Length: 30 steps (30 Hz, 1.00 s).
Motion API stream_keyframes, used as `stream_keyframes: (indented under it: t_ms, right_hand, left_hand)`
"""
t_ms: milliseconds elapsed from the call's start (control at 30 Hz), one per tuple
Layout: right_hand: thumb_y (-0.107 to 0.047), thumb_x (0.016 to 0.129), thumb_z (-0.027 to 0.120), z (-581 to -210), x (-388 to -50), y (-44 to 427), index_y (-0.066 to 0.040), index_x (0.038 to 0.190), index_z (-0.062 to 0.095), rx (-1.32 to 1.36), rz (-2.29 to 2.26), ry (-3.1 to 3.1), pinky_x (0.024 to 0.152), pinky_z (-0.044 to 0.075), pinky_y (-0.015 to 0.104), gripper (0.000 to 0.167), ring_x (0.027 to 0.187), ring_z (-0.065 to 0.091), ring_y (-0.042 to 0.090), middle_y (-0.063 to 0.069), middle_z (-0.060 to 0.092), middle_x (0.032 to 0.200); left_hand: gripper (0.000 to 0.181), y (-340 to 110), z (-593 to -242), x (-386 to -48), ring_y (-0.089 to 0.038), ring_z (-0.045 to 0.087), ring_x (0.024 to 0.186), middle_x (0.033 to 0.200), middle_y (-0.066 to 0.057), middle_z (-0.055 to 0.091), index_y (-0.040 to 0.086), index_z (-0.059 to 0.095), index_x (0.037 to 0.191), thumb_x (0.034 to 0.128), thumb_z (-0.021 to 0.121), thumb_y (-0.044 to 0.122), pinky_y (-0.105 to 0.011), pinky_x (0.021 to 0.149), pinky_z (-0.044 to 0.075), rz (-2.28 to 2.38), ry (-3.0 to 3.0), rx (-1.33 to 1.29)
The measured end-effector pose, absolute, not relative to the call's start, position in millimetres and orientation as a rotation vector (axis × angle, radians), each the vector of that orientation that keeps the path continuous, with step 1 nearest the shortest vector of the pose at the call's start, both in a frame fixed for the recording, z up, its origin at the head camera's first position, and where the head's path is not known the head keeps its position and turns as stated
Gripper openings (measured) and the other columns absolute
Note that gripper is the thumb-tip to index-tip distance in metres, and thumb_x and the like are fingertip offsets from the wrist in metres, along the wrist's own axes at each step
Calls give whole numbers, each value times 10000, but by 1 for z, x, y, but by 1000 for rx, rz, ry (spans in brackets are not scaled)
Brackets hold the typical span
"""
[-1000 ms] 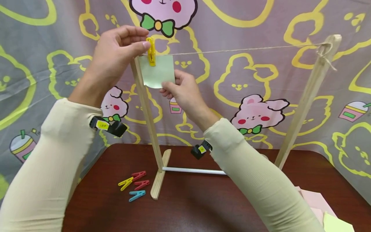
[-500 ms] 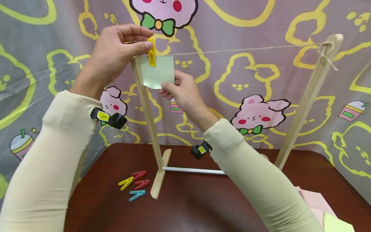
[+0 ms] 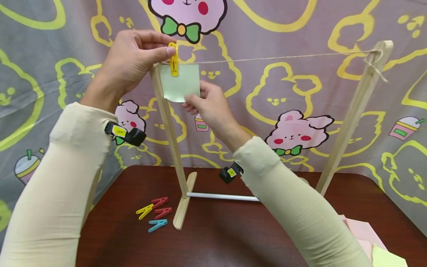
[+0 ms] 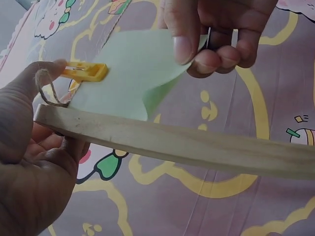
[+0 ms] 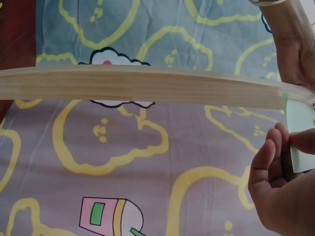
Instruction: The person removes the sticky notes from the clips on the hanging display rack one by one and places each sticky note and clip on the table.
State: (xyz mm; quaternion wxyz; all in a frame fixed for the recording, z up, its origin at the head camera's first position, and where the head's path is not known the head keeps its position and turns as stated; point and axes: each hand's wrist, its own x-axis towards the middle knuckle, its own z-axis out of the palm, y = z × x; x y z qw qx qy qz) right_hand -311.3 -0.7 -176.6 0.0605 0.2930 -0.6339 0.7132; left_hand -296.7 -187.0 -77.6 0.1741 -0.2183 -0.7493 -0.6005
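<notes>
In the head view a pale green sticky note (image 3: 183, 83) hangs from a thin twine (image 3: 267, 58) beside the left wooden post (image 3: 170, 137). A yellow clothespin (image 3: 174, 61) sits over the twine and the note's top edge. My left hand (image 3: 133, 61) pinches the clothespin's upper end between thumb and fingers. With thumb and fingers, my right hand (image 3: 213, 107) pinches the note's lower right corner. The left wrist view shows the note's bottom edge curling, and the yellow clothespin (image 4: 88, 72) lying across its top edge.
Red, yellow and blue clothespins (image 3: 158, 225) lie on the dark table (image 3: 233, 237) left of the wooden foot (image 3: 181, 211). A white rod (image 3: 223, 196) runs along the rack's bottom. The right post (image 3: 357, 115) holds the knotted twine. Pink and yellow notes (image 3: 367, 233) lie at right.
Both hands stay nearly still on the clothespin and the note. The left forearm has shifted very slightly.
</notes>
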Motion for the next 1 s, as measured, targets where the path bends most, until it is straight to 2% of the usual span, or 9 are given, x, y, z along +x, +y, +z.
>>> stream_keyframes:
  t_ms: [167, 433, 767, 1000]
  right_hand:
    - [51, 985, 593, -175, -311, -1, 82, 1178, 648, 885, 2139, -1929, 642, 529, 235, 203, 704, 637, 162, 75, 667, 781]
    - [65, 975, 591, -176, -311, -3, 90, 1161, 646, 886, 2141, -1918, 631, 522, 222, 196, 696, 628, 157, 66, 657, 762]
    - [59, 989, 583, -178, -312, -3, 97, 1192, 638, 893, 2146, -1919, 632, 516, 219, 214, 713, 627, 170, 76, 658, 788]
    - [63, 986, 581, -180, -313, -3, 99, 1198, 638, 891, 2142, -1920, 632, 515, 220, 223, 710, 630, 170, 81, 663, 792]
  left_hand:
    - [222, -188, -77, -299, -181, 656, 964, 987, -45, 775, 34, 781, 1054, 865, 864, 114, -201, 757, 596, -1758, -2122, -603]
    - [234, -190, -75, -298, -178, 667, 969, 996, -22, 785, 55, 794, 1080, 870, 863, 133, -211, 781, 577, -1643, -2169, -613]
    - [184, -187, -75, -297, -184, 663, 922, 967, -25, 771, 46, 785, 1037, 882, 849, 121, -254, 782, 545, -1624, -2111, -621]
    - [153, -186, -73, -298, -189, 719, 836, 911, -45, 766, 20, 779, 988, 866, 854, 73, -259, 761, 550, -1701, -2022, -639]
